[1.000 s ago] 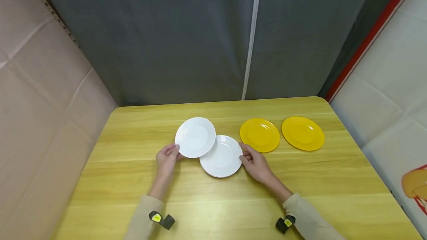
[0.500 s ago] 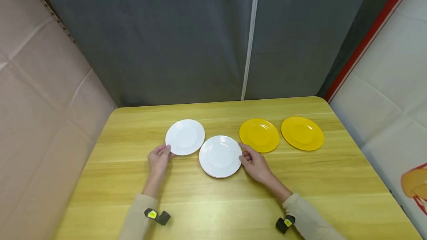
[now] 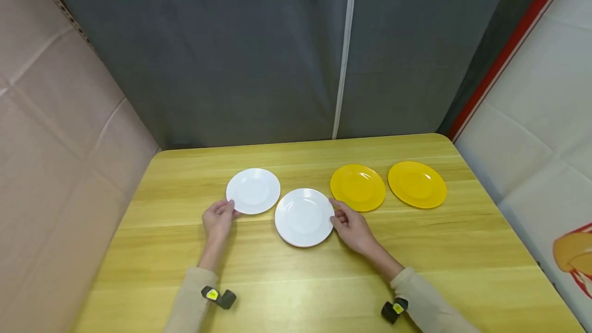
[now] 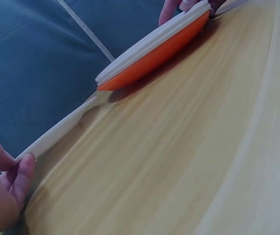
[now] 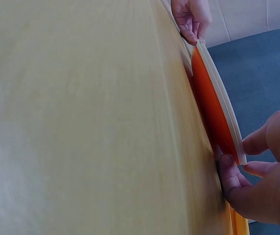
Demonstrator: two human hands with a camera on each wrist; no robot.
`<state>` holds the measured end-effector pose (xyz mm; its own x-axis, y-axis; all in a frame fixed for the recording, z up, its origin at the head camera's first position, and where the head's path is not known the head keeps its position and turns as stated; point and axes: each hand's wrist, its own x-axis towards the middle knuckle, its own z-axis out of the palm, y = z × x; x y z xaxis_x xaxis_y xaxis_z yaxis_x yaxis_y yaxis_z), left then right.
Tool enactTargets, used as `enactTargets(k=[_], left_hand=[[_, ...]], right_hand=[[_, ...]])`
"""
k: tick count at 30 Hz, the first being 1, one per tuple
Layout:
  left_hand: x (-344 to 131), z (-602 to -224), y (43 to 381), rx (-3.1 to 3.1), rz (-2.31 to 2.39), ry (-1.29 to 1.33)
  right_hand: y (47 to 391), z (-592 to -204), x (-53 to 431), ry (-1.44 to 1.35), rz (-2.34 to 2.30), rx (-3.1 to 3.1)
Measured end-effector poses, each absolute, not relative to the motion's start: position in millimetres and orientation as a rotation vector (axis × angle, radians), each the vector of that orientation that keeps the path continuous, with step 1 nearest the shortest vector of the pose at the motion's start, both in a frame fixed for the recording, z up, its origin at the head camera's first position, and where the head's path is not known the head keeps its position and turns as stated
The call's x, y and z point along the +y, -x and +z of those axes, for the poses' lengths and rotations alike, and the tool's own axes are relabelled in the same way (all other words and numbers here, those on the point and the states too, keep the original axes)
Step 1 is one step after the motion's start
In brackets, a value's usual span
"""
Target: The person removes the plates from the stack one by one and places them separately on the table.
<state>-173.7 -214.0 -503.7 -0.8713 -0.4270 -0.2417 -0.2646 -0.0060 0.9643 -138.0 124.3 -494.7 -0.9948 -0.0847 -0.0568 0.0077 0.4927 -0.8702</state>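
My left hand pinches the near-left rim of a white plate, thumb on top; the plate lies low at the table's left-middle. To its right is a stack of plates. From the side, in the left wrist view, the stack shows white rims over an orange plate at the bottom. My right hand grips the right edge of this stack, with fingers on the rim in the right wrist view. The white plate and the stack sit close together, with a narrow gap between them.
Two yellow plates stand side by side at the back right: a nearer-in yellow plate and an outer yellow plate. The wooden table meets a dark grey curtain behind. Pale cloth walls flank both sides.
My left hand has moved the white plate left and down, off its overlap with the stack, to beside it. My right hand has kept its grip on the stack.
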Motion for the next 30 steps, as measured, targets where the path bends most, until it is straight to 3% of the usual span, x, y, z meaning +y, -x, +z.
enactTargets(k=[16,30], left_hand=[[-218,-509,181,-2.478,-1.45,-0.57],[-218,-502,169,-2.654,-1.219,-0.586]], right_hand=[[138,-495,125,0.065,-1.534,2.635],[139,-498,125,0.069,-1.532,2.64]])
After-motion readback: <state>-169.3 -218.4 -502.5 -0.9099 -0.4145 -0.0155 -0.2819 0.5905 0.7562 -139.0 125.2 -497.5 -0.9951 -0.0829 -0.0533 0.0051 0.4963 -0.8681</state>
